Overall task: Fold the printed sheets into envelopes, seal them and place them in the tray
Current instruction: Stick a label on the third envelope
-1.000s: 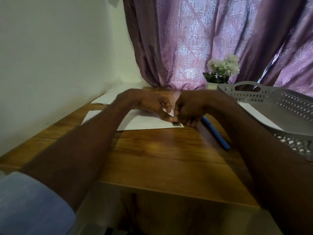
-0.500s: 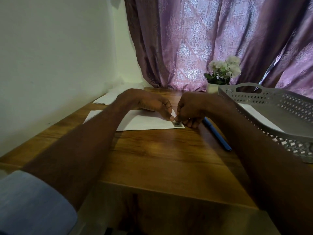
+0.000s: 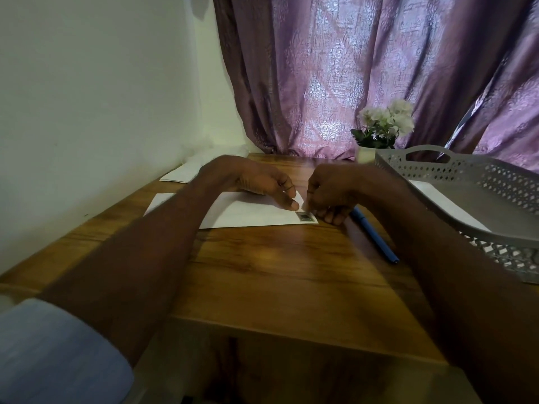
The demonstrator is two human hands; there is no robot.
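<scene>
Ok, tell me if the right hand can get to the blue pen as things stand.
Probably yes: the blue pen lies bare on the table just beside the right hand, nothing between them. That hand is busy at the envelope corner, though.

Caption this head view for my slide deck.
Both hands pinch a white envelope's corner on the wooden desk.

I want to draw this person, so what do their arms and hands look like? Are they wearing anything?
Both forearms are bare. The left arm has a light blue sleeve pushed up near the elbow. The left hand and right hand wear no gloves; rings can't be made out.
</scene>
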